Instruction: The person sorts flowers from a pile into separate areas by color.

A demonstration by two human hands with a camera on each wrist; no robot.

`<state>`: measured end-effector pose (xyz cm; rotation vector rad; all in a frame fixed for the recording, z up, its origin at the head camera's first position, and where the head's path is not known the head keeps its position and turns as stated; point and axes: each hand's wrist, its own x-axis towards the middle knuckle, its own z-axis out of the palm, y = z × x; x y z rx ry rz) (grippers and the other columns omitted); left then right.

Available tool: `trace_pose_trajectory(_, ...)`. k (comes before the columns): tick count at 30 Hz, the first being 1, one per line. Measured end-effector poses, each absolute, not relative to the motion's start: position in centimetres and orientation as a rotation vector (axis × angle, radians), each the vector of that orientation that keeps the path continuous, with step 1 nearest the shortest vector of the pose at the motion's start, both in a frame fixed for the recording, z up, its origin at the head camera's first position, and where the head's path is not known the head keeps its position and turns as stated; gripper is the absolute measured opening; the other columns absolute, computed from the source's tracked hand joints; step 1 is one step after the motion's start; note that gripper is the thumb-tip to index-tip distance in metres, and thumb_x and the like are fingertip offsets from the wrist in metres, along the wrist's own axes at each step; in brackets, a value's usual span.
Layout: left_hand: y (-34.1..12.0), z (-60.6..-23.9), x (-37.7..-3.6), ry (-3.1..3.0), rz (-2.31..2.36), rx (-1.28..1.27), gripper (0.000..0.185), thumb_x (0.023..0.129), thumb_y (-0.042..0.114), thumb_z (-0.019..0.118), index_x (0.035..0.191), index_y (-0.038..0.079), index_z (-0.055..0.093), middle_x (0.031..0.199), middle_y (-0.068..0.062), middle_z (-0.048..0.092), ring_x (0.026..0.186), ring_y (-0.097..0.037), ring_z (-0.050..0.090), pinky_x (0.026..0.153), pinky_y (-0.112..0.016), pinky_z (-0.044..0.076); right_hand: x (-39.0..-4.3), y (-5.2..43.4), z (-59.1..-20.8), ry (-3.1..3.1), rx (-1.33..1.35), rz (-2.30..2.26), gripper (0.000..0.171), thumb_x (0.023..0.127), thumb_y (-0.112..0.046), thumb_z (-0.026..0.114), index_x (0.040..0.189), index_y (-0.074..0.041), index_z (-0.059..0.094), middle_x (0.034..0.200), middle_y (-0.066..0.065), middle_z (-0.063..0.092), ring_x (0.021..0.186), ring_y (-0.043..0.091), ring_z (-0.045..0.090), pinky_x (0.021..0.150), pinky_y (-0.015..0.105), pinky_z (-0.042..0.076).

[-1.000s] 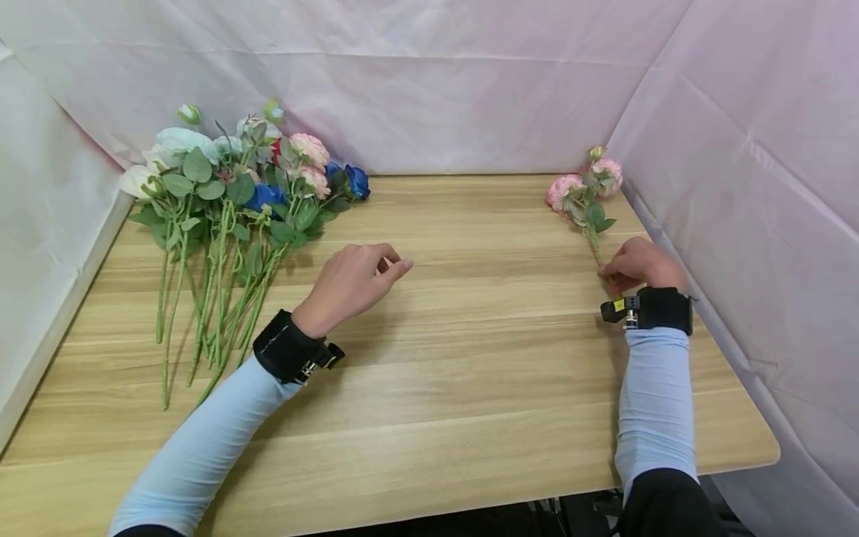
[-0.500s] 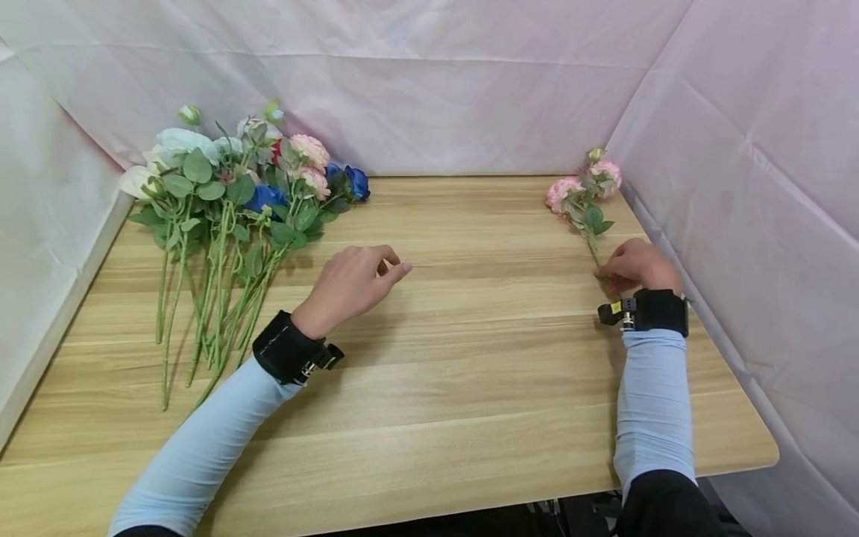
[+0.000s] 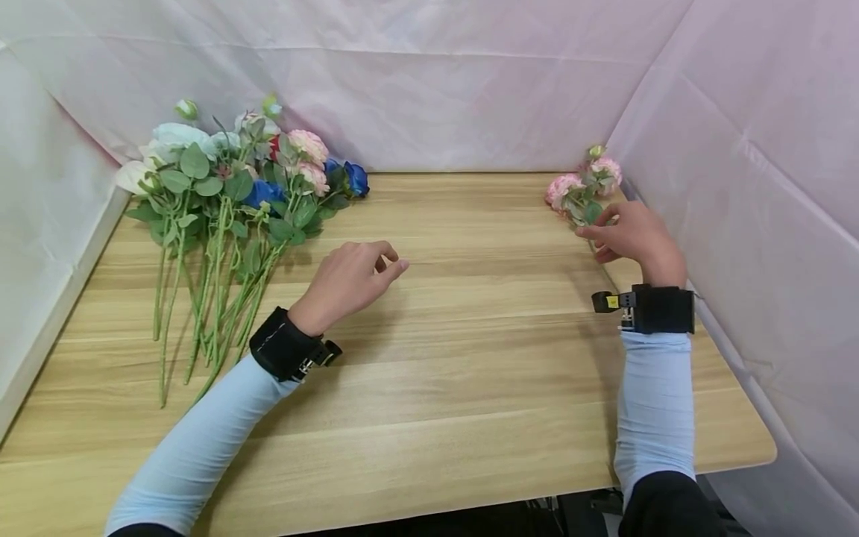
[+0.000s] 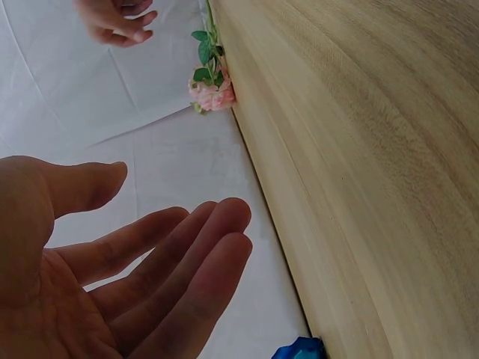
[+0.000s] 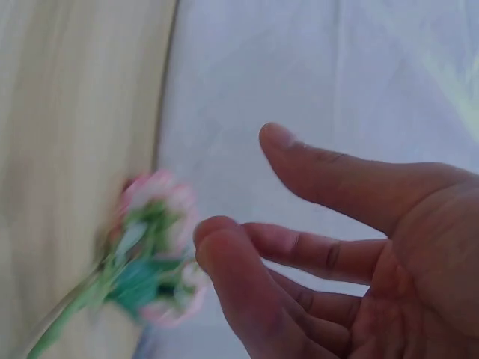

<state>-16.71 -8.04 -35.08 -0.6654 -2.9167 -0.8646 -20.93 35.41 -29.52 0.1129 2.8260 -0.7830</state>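
Observation:
A pink flower sprig (image 3: 582,191) lies at the far right of the wooden table (image 3: 470,358), by the cloth wall. My right hand (image 3: 604,240) hovers just near it, fingers spread and relaxed, holding nothing; the stem is hidden behind the hand. In the right wrist view the open right hand (image 5: 247,217) shows with the blurred sprig (image 5: 153,262) to the left of the fingertips. My left hand (image 3: 379,262) rests mid-table with loosely curled fingers and nothing in it; its palm (image 4: 112,299) is bare in the left wrist view.
A bunch of artificial flowers (image 3: 228,194) in white, pink and blue, with long green stems, lies at the far left. Pale cloth walls (image 3: 738,149) close in the back and both sides. The table's front edge (image 3: 470,496) runs close to me.
My right hand has let go of the sprig's stem and moved away from me, up beside the flower heads, with fingers spread. The left hand has barely moved.

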Motion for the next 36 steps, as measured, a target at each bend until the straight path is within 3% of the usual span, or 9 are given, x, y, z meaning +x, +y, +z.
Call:
trace_pose_trajectory(5,-8.2,-35.1,-16.7,-2.907,-0.857,-0.669,0.036,0.104,0.043,0.06,0.111,0.012,0.076,0.093,-0.008,0.078,0.074,-0.023,0.069,0.064,-0.036,0.052,-20.2,31.7,-27.9,2.902,-0.061,-0.712,0.054,0.096,-0.049,0.071,0.12,0.0,0.064,0.09,0.015,0.077,0.066,0.014,0.074,0.069,0.033,0.06)
trace_pose_trajectory(8,-8.2,-35.0,-16.7,-2.902,-0.856,-0.667,0.035,0.104,0.043,0.06,0.111,0.012,0.076,0.092,-0.007,0.078,0.073,-0.023,0.069,0.064,-0.036,0.052,-20.0,29.2,-27.5,2.908,-0.195,-0.684,0.05,0.097,-0.047,0.07,0.117,-0.001,0.065,0.093,0.016,0.077,0.068,0.016,0.074,0.065,0.031,0.058)
trace_pose_trajectory(14,-8.2,-35.0,-16.7,-2.904,-0.858,-0.663,0.035,0.105,0.043,0.06,0.112,0.013,0.076,0.091,-0.007,0.077,0.073,-0.023,0.068,0.064,-0.036,0.051,-19.2,24.7,-28.3,2.877,-0.424,-0.669,0.035,0.098,-0.037,0.072,0.109,-0.004,0.067,0.095,0.016,0.076,0.07,0.023,0.075,0.063,0.033,0.059)
trace_pose_trajectory(20,-8.2,-34.9,-16.7,-2.904,-0.838,-0.666,0.035,0.105,0.043,0.059,0.112,0.014,0.076,0.09,-0.006,0.077,0.073,-0.022,0.068,0.065,-0.036,0.052,-18.5,21.5,-29.5,2.854,-0.614,-0.632,0.027,0.097,-0.032,0.074,0.104,-0.007,0.068,0.084,0.007,0.076,0.063,0.013,0.07,0.063,0.033,0.056)
trace_pose_trajectory(26,-8.3,-34.6,-16.6,-2.917,-0.825,-0.658,0.034,0.105,0.044,0.059,0.111,0.014,0.076,0.09,-0.006,0.077,0.074,-0.022,0.068,0.065,-0.037,0.052,-18.6,19.4,-31.2,2.804,-0.848,-0.637,0.005,0.099,-0.011,0.066,0.097,-0.008,0.07,0.076,0.002,0.071,0.066,0.013,0.065,0.067,0.032,0.051)
trace_pose_trajectory(36,-8.2,-34.4,-16.6,-2.908,-0.841,-0.642,0.033,0.104,0.042,0.061,0.11,0.013,0.075,0.091,-0.006,0.077,0.073,-0.023,0.068,0.064,-0.036,0.052,-18.7,18.3,-32.9,2.774,-0.923,-0.624,0.006,0.097,-0.007,0.066,0.095,-0.006,0.071,0.073,0.001,0.068,0.063,0.011,0.062,0.067,0.032,0.05)
